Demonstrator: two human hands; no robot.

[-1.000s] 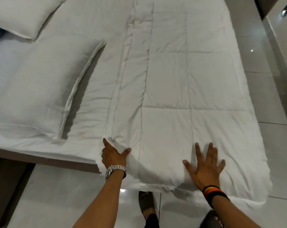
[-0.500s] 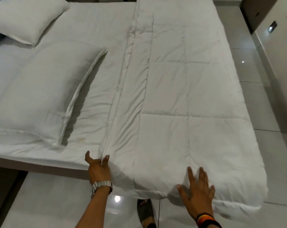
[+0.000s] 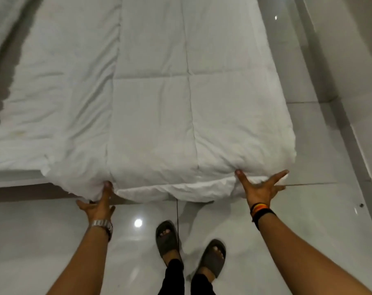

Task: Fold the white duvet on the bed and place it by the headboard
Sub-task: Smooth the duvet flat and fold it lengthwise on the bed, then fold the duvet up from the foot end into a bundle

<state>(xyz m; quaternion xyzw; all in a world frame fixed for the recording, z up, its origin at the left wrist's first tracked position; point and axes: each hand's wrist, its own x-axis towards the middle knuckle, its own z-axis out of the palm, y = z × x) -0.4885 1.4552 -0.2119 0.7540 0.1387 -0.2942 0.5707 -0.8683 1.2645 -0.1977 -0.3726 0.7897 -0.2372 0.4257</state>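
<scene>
No readable text, labels, brands or numbers anywhere in view; watch face (image 3: pixel 108 227) on the left wrist is too blurred.

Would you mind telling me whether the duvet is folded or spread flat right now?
Folded lengthwise: the duvet covers only the bed's right part, with stacked layers at the near edge. Further folds: cannot tell.

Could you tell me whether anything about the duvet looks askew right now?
The duvet overhangs the bed's near edge, sagging toward the floor between the left hand and right hand; nothing looks damaged.
</scene>
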